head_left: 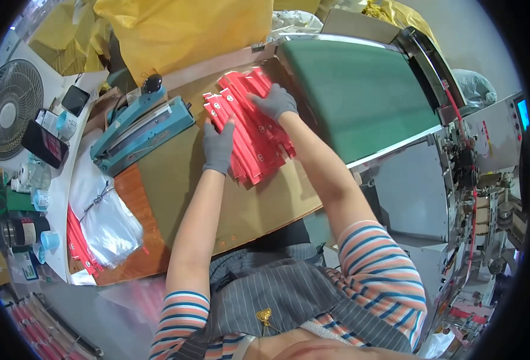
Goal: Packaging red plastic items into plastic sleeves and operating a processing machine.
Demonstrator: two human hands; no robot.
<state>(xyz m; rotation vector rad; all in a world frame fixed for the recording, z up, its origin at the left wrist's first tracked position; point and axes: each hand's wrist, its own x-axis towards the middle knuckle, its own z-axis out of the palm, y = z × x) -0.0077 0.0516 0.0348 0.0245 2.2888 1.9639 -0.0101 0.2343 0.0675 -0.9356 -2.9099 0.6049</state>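
A bundle of long, narrow red packets (250, 135) lies slanted on a brown cardboard sheet (169, 174) in front of me. My left hand (219, 146), in a grey fingerless-looking glove with bare fingertips, presses on the left side of the bundle. On the far right side, my right hand (274, 102) in a matching glove has its fingers curled over the upper packets. Both hands squeeze the bundle from opposite sides. The undersides of the packets and part of the fingers are hidden.
A blue hand sealer (142, 132) stands left of the bundle. Clear plastic bags (112, 222) lie nearer me, beside more red packets (82, 243). A green conveyor belt (361, 96) runs at the right. A shelf with a fan (11, 108) and phone (46, 144) borders the left.
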